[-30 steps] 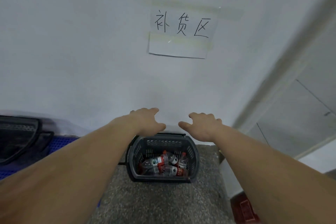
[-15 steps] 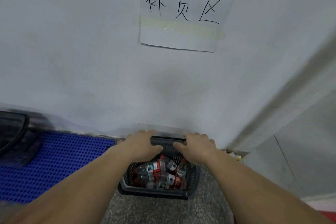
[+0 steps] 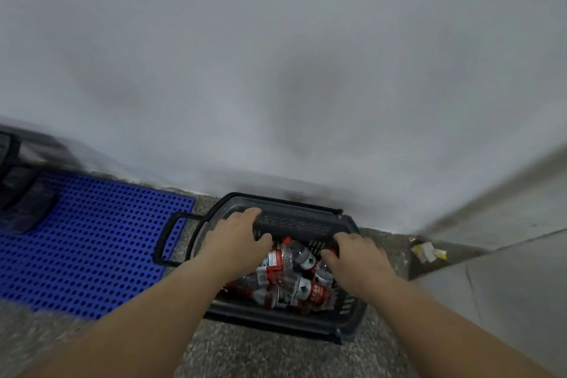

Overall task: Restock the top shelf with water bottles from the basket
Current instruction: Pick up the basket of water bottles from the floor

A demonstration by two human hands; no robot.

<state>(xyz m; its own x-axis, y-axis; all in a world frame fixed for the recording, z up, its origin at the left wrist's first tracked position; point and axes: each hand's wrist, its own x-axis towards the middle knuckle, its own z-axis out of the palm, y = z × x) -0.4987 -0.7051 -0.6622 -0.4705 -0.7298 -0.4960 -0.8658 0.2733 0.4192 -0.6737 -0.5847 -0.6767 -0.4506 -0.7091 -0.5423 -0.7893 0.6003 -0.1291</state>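
Note:
A dark grey plastic basket (image 3: 348, 321) sits on the speckled floor against the white wall. Several clear water bottles (image 3: 277, 258) with red labels and caps lie jumbled inside it. My left hand (image 3: 236, 239) is at the basket's far left corner, fingers over the rim and thumb against the inner mesh wall. My right hand (image 3: 357, 259) curls around the right end of that same far wall, just above the bottles. One basket handle (image 3: 164, 242) lies folded out to the left, the other (image 3: 285, 202) lies back against the wall. No shelf is in view.
A blue perforated mat (image 3: 92, 242) covers the floor left of the basket, with a dark object (image 3: 21, 193) at its far end. A wall corner and a scrap of litter (image 3: 428, 252) are to the right. Grey speckled floor (image 3: 260, 356) lies in front.
The view has tipped down and closer, so the paper sign has left the frame. My hands moved from the raised handle to the basket's far wall, and the handles now lie folded down.

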